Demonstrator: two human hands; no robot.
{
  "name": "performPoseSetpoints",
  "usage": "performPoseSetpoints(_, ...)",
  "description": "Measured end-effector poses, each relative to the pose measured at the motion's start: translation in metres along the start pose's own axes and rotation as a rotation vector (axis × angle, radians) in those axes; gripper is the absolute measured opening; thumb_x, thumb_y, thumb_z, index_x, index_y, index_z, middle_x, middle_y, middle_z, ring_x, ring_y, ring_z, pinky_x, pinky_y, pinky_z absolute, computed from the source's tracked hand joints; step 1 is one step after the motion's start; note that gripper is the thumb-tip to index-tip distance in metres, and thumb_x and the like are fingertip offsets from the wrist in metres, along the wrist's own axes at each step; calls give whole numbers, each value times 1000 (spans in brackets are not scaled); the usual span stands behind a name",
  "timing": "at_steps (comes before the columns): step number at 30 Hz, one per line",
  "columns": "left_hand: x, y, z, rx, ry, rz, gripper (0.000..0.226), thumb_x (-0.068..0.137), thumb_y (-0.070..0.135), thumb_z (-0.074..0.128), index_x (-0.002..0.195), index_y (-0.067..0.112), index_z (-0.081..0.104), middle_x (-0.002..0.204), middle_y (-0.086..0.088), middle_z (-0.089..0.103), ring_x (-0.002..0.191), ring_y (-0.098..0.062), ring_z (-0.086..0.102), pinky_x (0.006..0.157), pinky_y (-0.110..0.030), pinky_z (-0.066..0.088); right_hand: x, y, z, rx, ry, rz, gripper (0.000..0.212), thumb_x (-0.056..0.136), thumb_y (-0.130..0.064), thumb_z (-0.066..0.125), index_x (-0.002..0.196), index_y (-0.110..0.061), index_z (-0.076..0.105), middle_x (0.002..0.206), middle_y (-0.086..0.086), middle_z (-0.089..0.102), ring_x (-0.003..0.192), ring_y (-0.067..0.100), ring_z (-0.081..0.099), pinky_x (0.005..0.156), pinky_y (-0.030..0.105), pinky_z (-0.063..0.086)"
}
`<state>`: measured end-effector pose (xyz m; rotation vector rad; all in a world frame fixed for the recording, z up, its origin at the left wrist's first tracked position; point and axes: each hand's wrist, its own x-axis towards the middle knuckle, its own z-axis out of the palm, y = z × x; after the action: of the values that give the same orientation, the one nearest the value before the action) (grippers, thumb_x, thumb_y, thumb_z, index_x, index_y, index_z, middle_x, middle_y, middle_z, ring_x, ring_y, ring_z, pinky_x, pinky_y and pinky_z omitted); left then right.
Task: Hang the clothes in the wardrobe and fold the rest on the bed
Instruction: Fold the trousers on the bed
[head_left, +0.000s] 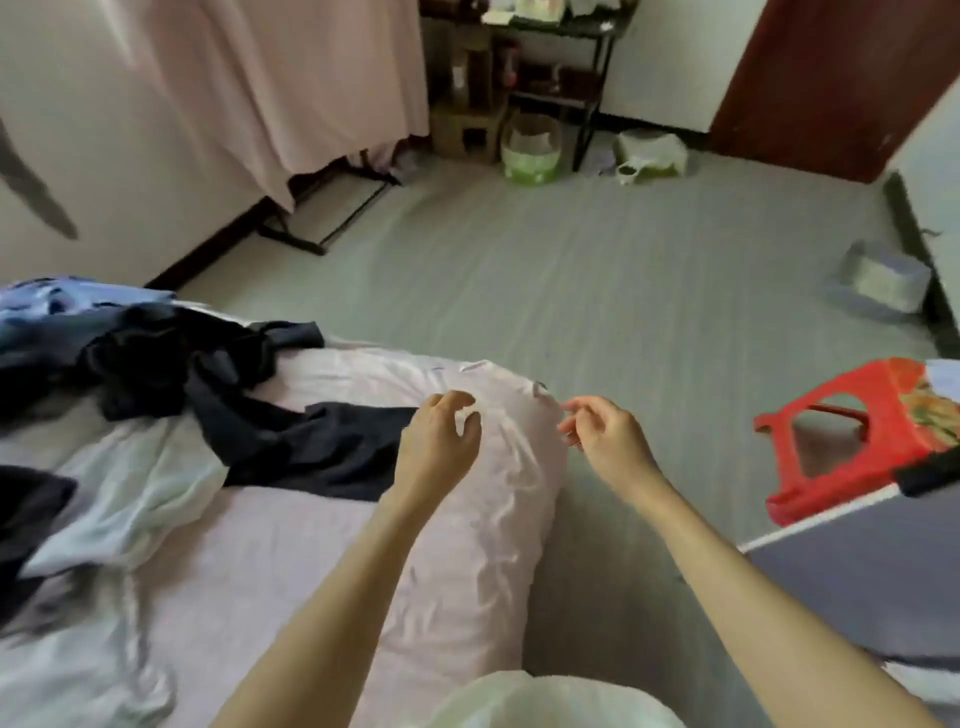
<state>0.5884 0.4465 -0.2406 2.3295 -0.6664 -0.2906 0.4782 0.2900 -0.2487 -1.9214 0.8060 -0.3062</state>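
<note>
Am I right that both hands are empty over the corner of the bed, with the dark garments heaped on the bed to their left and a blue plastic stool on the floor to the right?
Nearly: the stool is red, not blue, as the head view shows. Everything else stands.

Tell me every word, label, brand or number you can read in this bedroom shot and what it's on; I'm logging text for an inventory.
None can be read.
Red stool: a colourful printed top, too blurred to show any words.
Green bin on the floor: no lettering can be made out.
Shelf rack at the back: the items on it are too small and blurred to read.
Clothes on the bed: no visible print.
</note>
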Motion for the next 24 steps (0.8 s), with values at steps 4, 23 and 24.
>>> performPoseSetpoints(4,-5,-88,-46,-6,166,-244,28,92,19,49,116,11,61,112,-5,62,106,-21,56,85,-29,41,26,-36,99,-32,-282,-65,25,95,-2,39,98,-7,63,71,-5,61,69,17,59,74,28,51)
performPoseSetpoints(23,97,-210,-88,-170,612,-905,30,92,17,47,121,12,58,119,-4,62,109,-19,57,89,-27,43,215,-99,295,-289,-1002,-349,30,93,-11,34,108,-20,58,84,-9,63,82,11,60,69,21,45)
performPoseSetpoints(24,105,-213,-91,-169,609,-910,31,93,18,46,121,12,57,119,-4,61,109,-19,57,89,-26,42,223,-102,301,-300,-1000,-354,30,93,-11,34,108,-20,58,84,-10,63,81,11,61,66,21,45)
